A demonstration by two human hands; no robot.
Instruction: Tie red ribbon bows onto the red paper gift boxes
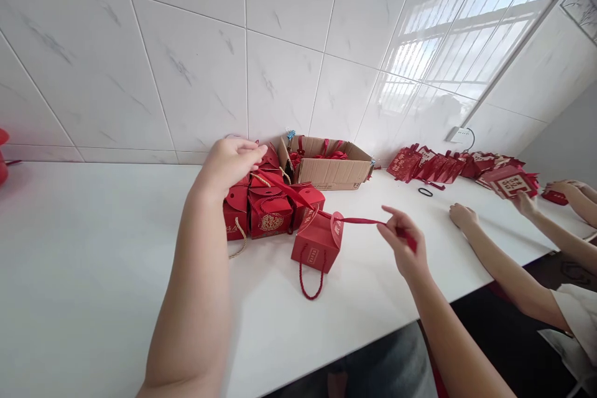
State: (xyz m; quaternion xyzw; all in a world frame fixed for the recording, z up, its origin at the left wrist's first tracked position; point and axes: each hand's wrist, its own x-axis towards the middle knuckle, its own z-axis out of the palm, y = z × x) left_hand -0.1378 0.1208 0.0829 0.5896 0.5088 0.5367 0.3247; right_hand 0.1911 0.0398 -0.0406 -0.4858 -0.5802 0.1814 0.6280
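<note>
A small red gift box (pixel 317 245) with a twisted rope handle stands on the white table in front of me. A red ribbon (pixel 359 221) runs through its top and stretches out to both sides. My left hand (pixel 236 161) is raised up and to the left, fingers closed on one end of the ribbon above the other boxes. To the right of the box, my right hand (pixel 403 236) pinches the other end, its index finger pointing outward. Several finished-looking red boxes (pixel 270 211) sit grouped just behind and left of the gift box.
A cardboard box (pixel 333 171) holding red ribbons stands against the tiled wall. Flat red boxes (pixel 420 163) lie in a row at the back right, near a black ring (pixel 425 192). Other people's hands (pixel 464 216) work along the table at right.
</note>
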